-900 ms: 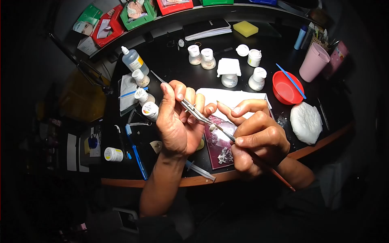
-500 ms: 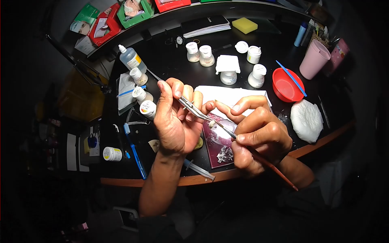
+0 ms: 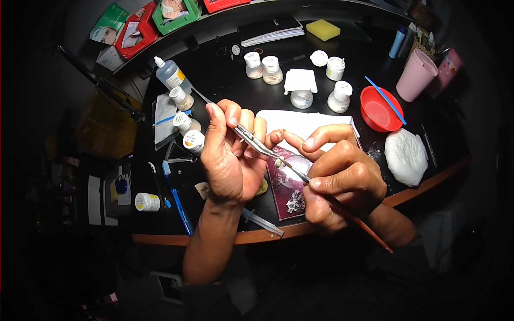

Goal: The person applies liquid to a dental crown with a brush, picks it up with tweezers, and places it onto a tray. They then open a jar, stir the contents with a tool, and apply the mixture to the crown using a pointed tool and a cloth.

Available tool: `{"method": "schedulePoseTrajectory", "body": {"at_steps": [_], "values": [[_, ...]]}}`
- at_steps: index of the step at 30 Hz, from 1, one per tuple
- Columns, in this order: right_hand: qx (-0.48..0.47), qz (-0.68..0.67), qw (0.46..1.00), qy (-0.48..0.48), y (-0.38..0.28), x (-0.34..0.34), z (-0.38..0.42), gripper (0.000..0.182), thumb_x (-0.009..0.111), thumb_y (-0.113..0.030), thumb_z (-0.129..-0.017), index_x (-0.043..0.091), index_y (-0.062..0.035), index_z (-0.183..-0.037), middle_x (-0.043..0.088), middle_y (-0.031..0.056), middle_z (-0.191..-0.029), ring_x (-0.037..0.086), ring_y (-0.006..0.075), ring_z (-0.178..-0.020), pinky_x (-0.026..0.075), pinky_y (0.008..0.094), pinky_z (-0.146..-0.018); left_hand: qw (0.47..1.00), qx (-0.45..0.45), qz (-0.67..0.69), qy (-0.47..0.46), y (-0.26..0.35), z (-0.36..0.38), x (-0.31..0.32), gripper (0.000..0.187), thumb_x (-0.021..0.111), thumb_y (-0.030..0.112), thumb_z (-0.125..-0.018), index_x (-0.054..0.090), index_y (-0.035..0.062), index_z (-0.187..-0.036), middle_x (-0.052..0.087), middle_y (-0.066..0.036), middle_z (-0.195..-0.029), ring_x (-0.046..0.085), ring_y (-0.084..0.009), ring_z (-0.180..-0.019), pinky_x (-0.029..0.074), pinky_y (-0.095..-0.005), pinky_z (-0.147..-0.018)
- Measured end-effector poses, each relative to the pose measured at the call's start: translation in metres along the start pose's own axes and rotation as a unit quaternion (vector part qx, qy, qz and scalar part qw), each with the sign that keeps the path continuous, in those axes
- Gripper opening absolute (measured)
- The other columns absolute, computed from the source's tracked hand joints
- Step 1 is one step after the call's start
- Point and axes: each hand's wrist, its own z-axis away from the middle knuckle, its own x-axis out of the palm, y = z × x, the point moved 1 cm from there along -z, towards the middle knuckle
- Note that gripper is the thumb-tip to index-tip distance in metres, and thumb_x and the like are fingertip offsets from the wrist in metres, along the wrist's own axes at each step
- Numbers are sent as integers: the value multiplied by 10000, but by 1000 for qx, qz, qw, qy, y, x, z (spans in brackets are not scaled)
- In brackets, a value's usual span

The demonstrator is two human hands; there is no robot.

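My left hand (image 3: 227,166) is wrapped around a pair of metal tweezers (image 3: 252,141), palm turned toward me. At the tweezers' tip sits a small whitish piece shaped like a tooth crown (image 3: 278,163). My right hand (image 3: 350,174) pinches a thin brush (image 3: 360,220) with a red-brown handle, its tip right at the crown. The two hands' outstretched fingers come together just above. Below them lies a maroon booklet or box (image 3: 282,206) with white scraps (image 3: 295,201) on it, beside a white sheet (image 3: 305,120).
Several white-capped jars (image 3: 272,70) stand at the back and left. At right are a red bowl (image 3: 369,119) with a blue stick across it, a wad of white tissue (image 3: 405,160) and a pink cup (image 3: 416,76). A blue toothbrush (image 3: 178,200) and a syringe (image 3: 262,222) lie near the front edge.
The view has shifted slightly. The brush tip has moved a little against the crown, while both hands keep their grip and nearly the same position.
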Motion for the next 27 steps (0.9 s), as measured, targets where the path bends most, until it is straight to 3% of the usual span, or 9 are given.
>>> {"method": "schedulePoseTrajectory", "body": {"at_steps": [27], "values": [[13, -10, 1000, 2, -1, 0, 2, 263, 688, 122, -634, 589, -31, -823, 604, 93, -756, 701, 336, -929, 604, 443, -826, 1000, 2, -3, 18, 0, 0, 5, 405, 323, 437, -1157, 440, 152, -894, 291, 48, -638, 307, -78, -585, 430, -301, -760]]}}
